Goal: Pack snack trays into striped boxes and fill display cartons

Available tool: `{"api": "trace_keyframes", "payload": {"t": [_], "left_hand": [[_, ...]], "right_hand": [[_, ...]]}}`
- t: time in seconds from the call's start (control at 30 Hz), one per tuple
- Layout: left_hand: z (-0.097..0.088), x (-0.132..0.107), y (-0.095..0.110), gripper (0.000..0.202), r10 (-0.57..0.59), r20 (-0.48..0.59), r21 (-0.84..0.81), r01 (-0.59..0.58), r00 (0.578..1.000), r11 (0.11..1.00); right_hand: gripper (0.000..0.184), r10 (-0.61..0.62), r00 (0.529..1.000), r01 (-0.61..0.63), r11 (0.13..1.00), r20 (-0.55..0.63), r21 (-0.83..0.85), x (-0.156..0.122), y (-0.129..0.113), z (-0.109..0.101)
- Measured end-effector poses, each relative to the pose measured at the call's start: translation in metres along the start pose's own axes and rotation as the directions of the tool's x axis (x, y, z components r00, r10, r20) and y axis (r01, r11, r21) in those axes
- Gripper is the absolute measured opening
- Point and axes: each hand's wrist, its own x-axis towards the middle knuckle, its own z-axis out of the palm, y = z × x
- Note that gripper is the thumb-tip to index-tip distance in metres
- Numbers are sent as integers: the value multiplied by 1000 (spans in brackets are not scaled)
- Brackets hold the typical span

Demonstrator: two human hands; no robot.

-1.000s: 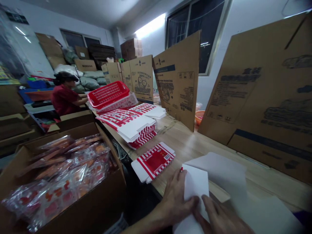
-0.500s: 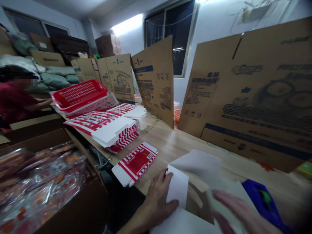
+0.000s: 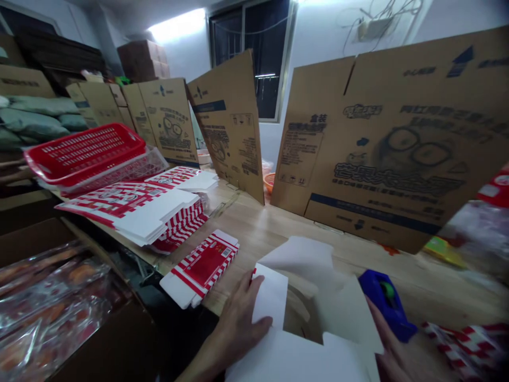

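Note:
My left hand [image 3: 238, 318] lies flat on a white flap of an open white paperboard box [image 3: 302, 313], its fingers spread and pressing against the flap. The box stands on the wooden table [image 3: 262, 228] with its flaps up, and its inside is partly hidden. My right hand [image 3: 392, 345] is at the lower right, wrapped around a blue tape dispenser [image 3: 385, 302] beside the box. A small green part shows on the dispenser. A flattened red-and-white striped box [image 3: 201, 268] lies left of my left hand, not touching it.
Stacks of flattened striped boxes [image 3: 159, 217] lie further along the table beneath a red plastic basket [image 3: 83, 154]. Tall cardboard sheets [image 3: 377, 143] stand along the far edge. A carton of plastic-wrapped goods [image 3: 51, 286] sits low at left. Striped printed board [image 3: 465, 345] lies at lower right.
The view has swung right. The blue tape dispenser has come up into my right hand. The white box flaps have opened wider, and the co-worker has left the view.

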Motion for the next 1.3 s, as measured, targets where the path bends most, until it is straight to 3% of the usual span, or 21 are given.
{"api": "trace_keyframes", "payload": {"t": [0.17,0.33,0.53,0.83,1.1,1.3], "left_hand": [[3,0,-1,74,24,-2,11,-24,1000,1000],[4,1,-1,72,47,4,30,-47,999,998],[3,-2,0,70,67,5,20,-67,998,998],[1,-2,5,69,65,25,30,-65,998,997],[11,2,-13,63,199,-69,100,-192,978,976],[10,3,-16,54,283,-131,208,-252,950,945]], "right_hand": [[76,49,997,-66,946,61,317,5,4,15],[75,96,981,-155,907,167,391,8,-19,20],[90,151,976,-186,954,158,236,8,-52,21],[104,163,980,-163,987,118,-5,16,-43,29],[100,50,996,-32,974,76,-226,11,-53,42],[111,47,994,-10,942,101,-335,6,-63,47]]}}
